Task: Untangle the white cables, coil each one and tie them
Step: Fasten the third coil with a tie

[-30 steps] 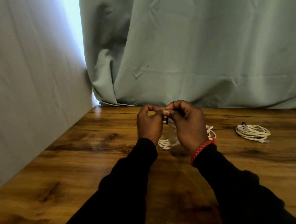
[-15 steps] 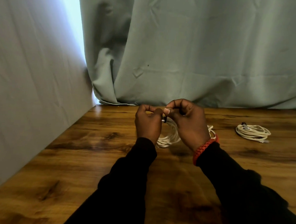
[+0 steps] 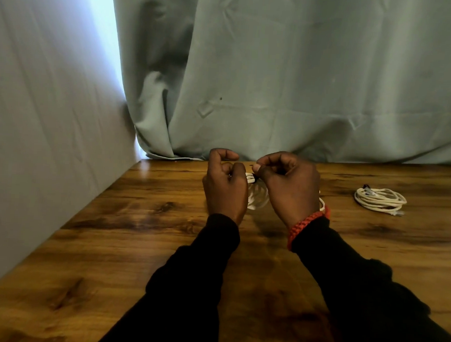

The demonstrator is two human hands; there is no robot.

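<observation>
A coiled white cable (image 3: 257,196) hangs between my two hands above the wooden table (image 3: 142,245). A small dark tie shows at the top of the coil, between my fingertips. My left hand (image 3: 226,186) grips the coil's top on the left with curled fingers. My right hand (image 3: 289,184) pinches the tie end on the right. Most of the coil is hidden behind both hands. A second white cable (image 3: 379,200) lies coiled on the table to the right, with a dark tie at its upper left.
A grey-green curtain (image 3: 289,77) hangs along the table's far edge. A pale wall (image 3: 38,135) borders the table on the left. A red braided band (image 3: 305,224) sits on my right wrist.
My hands have lifted a little and drawn slightly apart, so the coil's top and the dark tie now show between them. The coiled cable on the right has not moved.
</observation>
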